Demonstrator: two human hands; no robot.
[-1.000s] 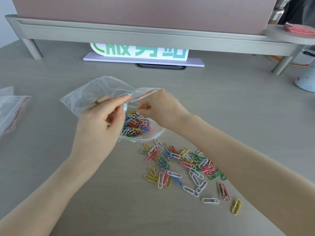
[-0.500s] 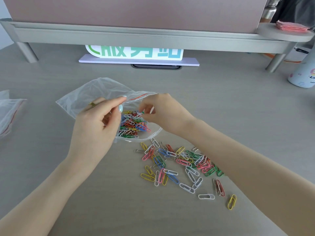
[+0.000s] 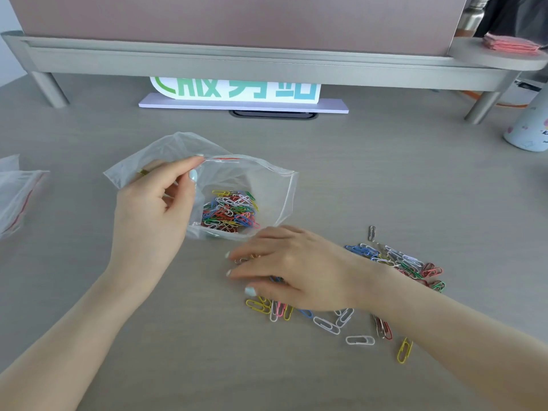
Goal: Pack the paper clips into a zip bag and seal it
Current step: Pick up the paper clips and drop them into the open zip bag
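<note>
A clear zip bag (image 3: 268, 185) with a red seal line lies on the grey desk, its mouth held open. My left hand (image 3: 151, 212) pinches the bag's upper rim between thumb and forefinger. A heap of coloured paper clips (image 3: 229, 210) sits inside the bag. Just in front of the bag, my right hand (image 3: 296, 268) lies palm down with its fingers spread flat over loose paper clips (image 3: 394, 259) scattered on the desk. Some clips show under its fingertips; others are hidden beneath the palm.
More clear zip bags (image 3: 14, 194) lie at the left edge. A grey monitor riser (image 3: 237, 60) spans the back, with a green-lettered sign (image 3: 237, 91) under it. A white bottle (image 3: 527, 129) stands at the right, and pink cloths (image 3: 510, 44) rest on the riser's end.
My right hand has left the bag's mouth and come down toward me onto the loose clips. The left hand keeps its pinch on the rim, and the bag's mouth gapes wider.
</note>
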